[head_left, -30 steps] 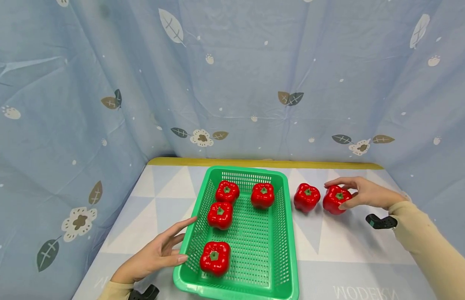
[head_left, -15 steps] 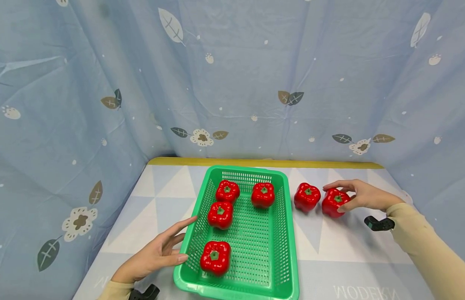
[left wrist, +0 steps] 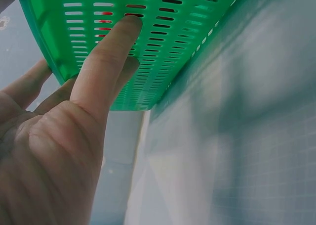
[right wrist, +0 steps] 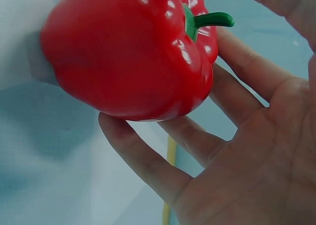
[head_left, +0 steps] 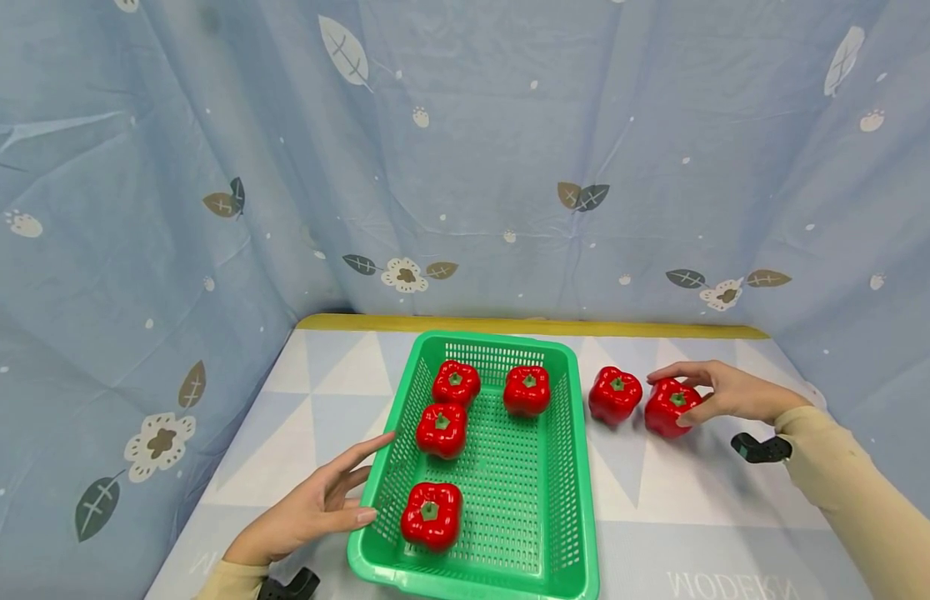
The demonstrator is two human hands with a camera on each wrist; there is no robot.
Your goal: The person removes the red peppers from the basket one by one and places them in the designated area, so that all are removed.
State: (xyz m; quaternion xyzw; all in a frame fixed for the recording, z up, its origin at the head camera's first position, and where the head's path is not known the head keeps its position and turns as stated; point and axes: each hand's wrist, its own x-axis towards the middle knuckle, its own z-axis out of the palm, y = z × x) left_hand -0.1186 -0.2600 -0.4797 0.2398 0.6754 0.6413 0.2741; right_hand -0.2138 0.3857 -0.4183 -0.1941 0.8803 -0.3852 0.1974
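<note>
My right hand (head_left: pixel 723 393) grips a red bell pepper (head_left: pixel 666 410) standing on the table, fingers on its far side and thumb on the near side. The right wrist view shows fingers against this bell pepper (right wrist: pixel 123 57), its green stem toward the palm. Just left of it stands another red bell pepper (head_left: pixel 613 397). My left hand (head_left: pixel 303 510) rests with fairly straight fingers against the left side of a green plastic basket (head_left: pixel 587 500). Fingertips touch the slotted outer wall in the left wrist view. Several red bell peppers (head_left: pixel 431 529) lie inside the basket.
The table (head_left: pixel 705 492) has a pale patterned cover with a yellow strip (head_left: pixel 510 325) along its back edge. Blue printed curtains (head_left: pixel 472 167) enclose the back and both sides.
The gripped bell pepper and my right hand have shifted slightly down in the head view. My left hand and the basket have stayed put.
</note>
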